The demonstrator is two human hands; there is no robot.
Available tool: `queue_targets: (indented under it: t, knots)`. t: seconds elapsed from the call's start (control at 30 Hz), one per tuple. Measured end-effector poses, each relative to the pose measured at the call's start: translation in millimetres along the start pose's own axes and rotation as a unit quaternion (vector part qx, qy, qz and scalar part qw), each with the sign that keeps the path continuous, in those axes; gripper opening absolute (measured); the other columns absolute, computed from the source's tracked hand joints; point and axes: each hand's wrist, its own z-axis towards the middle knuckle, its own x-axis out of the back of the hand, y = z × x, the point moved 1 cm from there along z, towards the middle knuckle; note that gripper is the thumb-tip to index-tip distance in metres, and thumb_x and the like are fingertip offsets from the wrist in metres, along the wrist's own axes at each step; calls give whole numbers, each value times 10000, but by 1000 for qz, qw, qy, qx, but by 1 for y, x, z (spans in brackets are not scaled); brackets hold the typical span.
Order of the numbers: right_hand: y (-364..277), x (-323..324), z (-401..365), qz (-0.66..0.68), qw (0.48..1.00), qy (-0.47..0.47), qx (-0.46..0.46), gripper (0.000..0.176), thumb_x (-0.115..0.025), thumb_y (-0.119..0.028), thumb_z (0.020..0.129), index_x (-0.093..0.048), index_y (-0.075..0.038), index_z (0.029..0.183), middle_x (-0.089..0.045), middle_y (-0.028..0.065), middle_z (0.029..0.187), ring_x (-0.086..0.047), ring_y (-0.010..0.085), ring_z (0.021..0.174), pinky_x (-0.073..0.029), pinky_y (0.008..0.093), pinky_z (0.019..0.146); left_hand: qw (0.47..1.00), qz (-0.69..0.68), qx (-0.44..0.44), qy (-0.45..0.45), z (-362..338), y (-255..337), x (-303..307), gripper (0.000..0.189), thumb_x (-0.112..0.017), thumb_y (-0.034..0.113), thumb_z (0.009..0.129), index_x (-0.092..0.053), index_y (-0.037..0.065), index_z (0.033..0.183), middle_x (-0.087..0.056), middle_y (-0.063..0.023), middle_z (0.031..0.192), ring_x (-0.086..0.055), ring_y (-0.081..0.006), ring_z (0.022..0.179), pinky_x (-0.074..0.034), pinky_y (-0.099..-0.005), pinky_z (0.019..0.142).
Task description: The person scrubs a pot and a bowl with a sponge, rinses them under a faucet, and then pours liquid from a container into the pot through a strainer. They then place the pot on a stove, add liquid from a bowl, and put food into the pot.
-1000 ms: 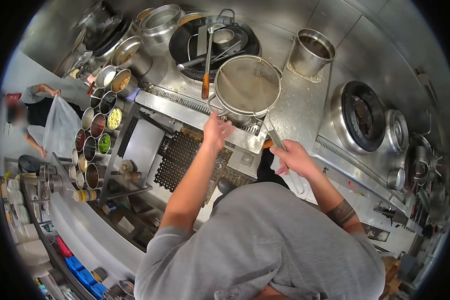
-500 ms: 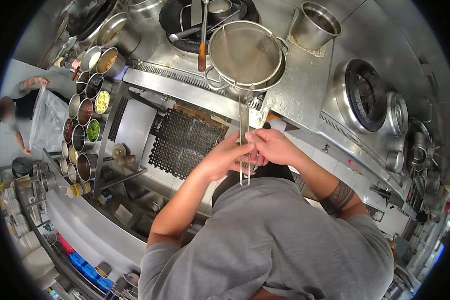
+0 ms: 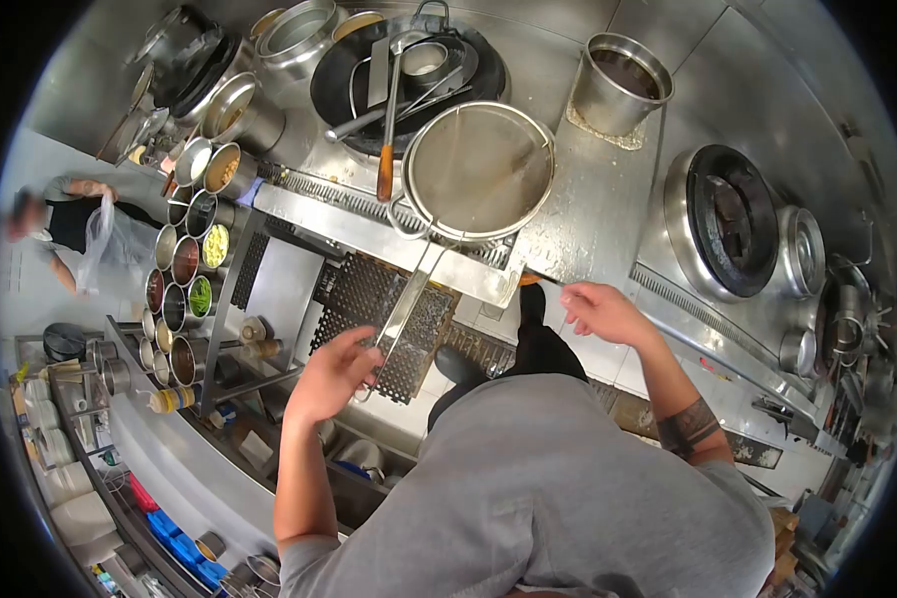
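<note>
A large round strainer (image 3: 480, 171) rests over a metal pot at the stove's front edge, its long handle pointing down and to the left. My left hand (image 3: 341, 373) is at the end of that handle, fingers bent and parted; whether they touch it is hard to tell. Off to the right, my right hand (image 3: 604, 311) hovers by the counter's front edge with loosely curled fingers. A thin dark item with an orange end lies just left of its fingertips, and contact between them is unclear.
Behind the strainer, a black wok (image 3: 329, 92) holds a ladle (image 3: 390, 130) and other tools. A tall pot (image 3: 620, 88) stands at the back, and another wok (image 3: 733, 224) is on the right. Ingredient tins (image 3: 185, 261) line the left. Farther left, a person (image 3: 70, 224) holds a plastic bag.
My hands have moved apart, left hand to the left and right hand to the right. The strainer's handle has swung leftward. The other person's bag has shifted.
</note>
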Motion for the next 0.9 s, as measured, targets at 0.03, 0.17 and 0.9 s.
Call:
queue_targets:
  t: [0.03,0.17,0.9]
  knots:
    - [8,22,4,4,1000,-2,3,383,-568,-319,1055,-630,-10,1271,-704,77,887,-668,123,692,-562,283,647,999,41,6,16,-1,9,-2,487,-651,201,1005,-526,-44,1407,-723,-82,956,-686,-124,779,-522,-282,655]
    - [27,117,31,-19,994,100,27,317,-576,-303,1051,-658,-12,1149,-676,49,840,-641,117,660,-546,278,620,961,257,-18,102,-3,58,0,454,-702,190,956,-600,-53,1325,-745,-144,972,-707,-167,813,-556,-315,748]
    - [-65,536,348,-192,923,294,159,356,-648,-170,871,-699,-105,1217,-738,163,1072,-721,300,887,-571,405,794,943,-280,-84,157,508,352,-322,410,-656,-28,898,-422,-129,1220,-612,-210,958,-682,-265,705,-631,-386,616]
